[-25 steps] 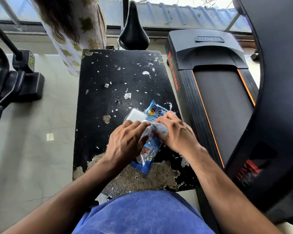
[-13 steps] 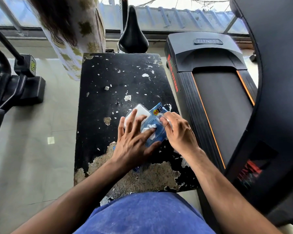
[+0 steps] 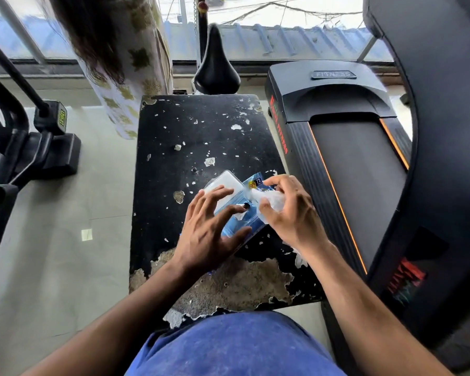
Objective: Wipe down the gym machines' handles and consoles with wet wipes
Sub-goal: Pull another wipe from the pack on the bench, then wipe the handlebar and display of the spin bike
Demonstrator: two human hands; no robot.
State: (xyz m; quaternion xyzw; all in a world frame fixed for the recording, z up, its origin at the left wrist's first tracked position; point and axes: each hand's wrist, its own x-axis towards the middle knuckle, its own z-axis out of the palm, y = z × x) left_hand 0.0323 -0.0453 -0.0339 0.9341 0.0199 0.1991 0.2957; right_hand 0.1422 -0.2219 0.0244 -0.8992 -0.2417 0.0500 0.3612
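Blue wipes pack (image 3: pixel 238 221) stays pinned on the tabletop (image 3: pixel 196 137) under our flat left hand (image 3: pixel 209 229) so our right hand (image 3: pixel 288 210) fingers can pinch out a wet wipe (image 3: pixel 269 198).

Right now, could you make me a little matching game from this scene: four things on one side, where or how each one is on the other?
Things:
1. wipe
2. pack
3. treadmill
4. saddle

States:
A. beyond the bench's far end
B. lying on the bench, lid flipped open
C. right of the bench
D. pinched in the right hand

Pairs: 1-D, 2-B, 3-C, 4-A
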